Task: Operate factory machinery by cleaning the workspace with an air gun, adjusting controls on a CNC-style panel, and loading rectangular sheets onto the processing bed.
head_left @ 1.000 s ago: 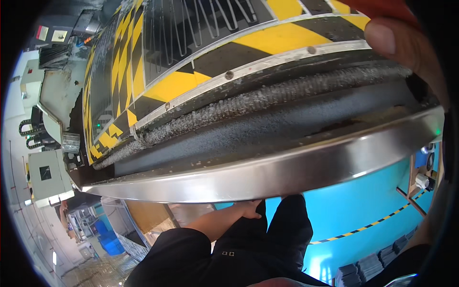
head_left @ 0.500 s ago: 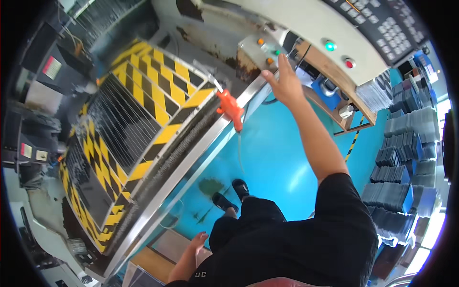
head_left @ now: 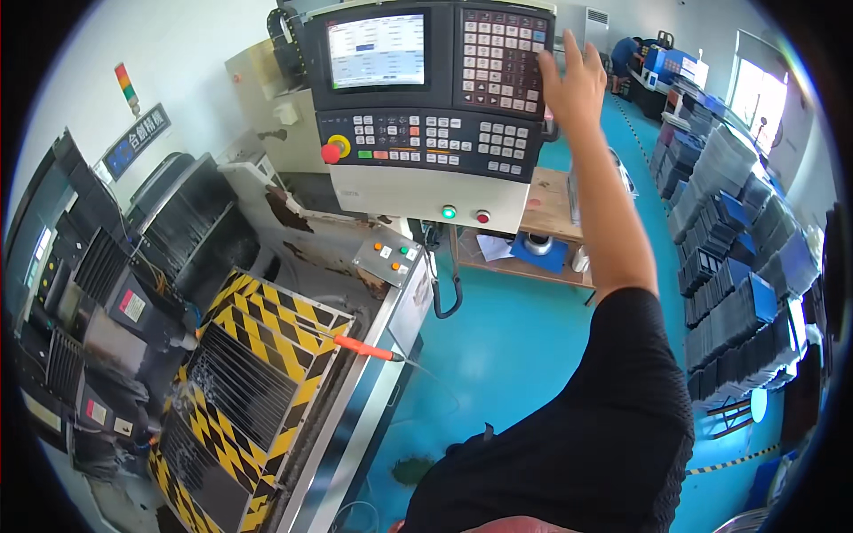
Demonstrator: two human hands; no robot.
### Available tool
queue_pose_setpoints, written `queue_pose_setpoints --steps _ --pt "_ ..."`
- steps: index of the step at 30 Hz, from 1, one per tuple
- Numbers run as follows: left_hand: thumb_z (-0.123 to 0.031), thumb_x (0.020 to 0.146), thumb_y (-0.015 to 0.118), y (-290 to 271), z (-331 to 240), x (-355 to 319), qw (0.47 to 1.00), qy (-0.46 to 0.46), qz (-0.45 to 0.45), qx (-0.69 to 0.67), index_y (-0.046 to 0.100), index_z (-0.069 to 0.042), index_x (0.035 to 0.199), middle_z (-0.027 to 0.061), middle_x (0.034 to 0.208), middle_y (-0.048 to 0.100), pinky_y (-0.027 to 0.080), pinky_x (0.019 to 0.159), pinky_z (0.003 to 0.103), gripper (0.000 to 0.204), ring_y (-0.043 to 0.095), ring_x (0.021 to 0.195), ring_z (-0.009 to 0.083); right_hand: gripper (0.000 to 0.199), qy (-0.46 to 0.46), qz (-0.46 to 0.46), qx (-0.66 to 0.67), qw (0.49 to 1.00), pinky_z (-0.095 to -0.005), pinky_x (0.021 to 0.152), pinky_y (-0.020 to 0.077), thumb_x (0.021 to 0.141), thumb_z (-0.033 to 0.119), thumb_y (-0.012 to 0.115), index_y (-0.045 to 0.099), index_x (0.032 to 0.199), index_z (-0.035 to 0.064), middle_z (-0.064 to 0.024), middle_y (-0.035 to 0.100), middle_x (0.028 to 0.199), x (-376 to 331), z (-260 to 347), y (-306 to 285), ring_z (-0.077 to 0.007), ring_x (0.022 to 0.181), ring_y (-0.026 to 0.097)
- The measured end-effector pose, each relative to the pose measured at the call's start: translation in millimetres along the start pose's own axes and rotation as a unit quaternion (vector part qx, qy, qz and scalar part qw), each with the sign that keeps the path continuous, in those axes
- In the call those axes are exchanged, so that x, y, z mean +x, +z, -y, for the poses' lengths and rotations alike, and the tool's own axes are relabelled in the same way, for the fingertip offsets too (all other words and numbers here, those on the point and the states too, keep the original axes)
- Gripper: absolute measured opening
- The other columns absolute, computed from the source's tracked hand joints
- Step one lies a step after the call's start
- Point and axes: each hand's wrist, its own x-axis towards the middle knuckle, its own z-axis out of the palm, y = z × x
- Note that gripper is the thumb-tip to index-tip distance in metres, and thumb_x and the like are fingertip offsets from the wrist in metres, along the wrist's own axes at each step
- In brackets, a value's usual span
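My right hand (head_left: pixel 577 84) is raised at the right side of a machine control panel (head_left: pixel 426 151), fingers spread and holding nothing. It is nearest the dark keypad (head_left: pixel 502 62); whether a fingertip touches it I cannot tell. Left of the keypad a lit screen (head_left: pixel 377 51) shows rows of text. Lower on the panel are a red emergency stop knob (head_left: pixel 331 154), a lit green button (head_left: pixel 449 212) and a red button (head_left: pixel 482 216). Of my left hand only a sliver of skin (head_left: pixel 396 527) shows at the bottom edge, its fingers hidden.
An orange air gun (head_left: pixel 366 347) with a hose lies across the edge of the yellow-and-black striped machine cover (head_left: pixel 306 355). A small button box (head_left: pixel 389 256) stands beside it. Behind the panel is a wooden table (head_left: pixel 555 209). Stacks of trays (head_left: pixel 724 258) line the right; a person (head_left: pixel 625 55) bends far off.
The view has tilted up, bringing the whole control panel into sight. My right hand has risen from near the button box to the keypad's side. My left hand has nearly left the picture.
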Motion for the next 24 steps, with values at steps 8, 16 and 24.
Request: queue_pose_setpoints --steps 8,16,24 --pt "-0.027 0.098 0.05 -17 -15 46 1.0 0.012 -0.007 0.001 0.064 -0.007 0.11 0.017 0.103 0.065 0.049 0.08 0.04 0.027 0.063 0.098 0.0256 0.047 -0.091 0.138 -0.025 0.986 -0.0442 0.076 0.0548 0.096 0.045 0.048 0.052 0.135 0.0193 -0.0161 0.062 0.119 9 -6 21 -0.0357 0.094 0.067" --pt "-0.027 0.098 0.049 -11 -3 41 1.0 -0.001 -0.003 -0.012 0.064 -0.007 0.109 0.0169 0.102 0.065 0.049 0.08 0.04 0.027 0.063 0.097 0.0254 0.055 -0.088 0.237 -0.031 0.967 -0.0461 0.082 0.0544 0.098 0.05 0.041 0.035 0.147 0.0266 -0.0193 0.045 0.144 5 -14 16 -0.038 0.106 0.063" --pt "-0.027 0.098 0.049 -13 -11 48 1.0 0.002 -0.001 -0.018 0.064 -0.006 0.107 0.0167 0.1 0.065 0.049 0.08 0.04 0.027 0.063 0.096 0.0253 0.058 -0.052 0.248 -0.004 0.967 -0.0454 0.089 0.0518 0.096 0.055 0.04 0.034 0.148 0.0299 -0.0175 0.045 0.144 -2 -10 10 -0.0385 0.111 0.061"
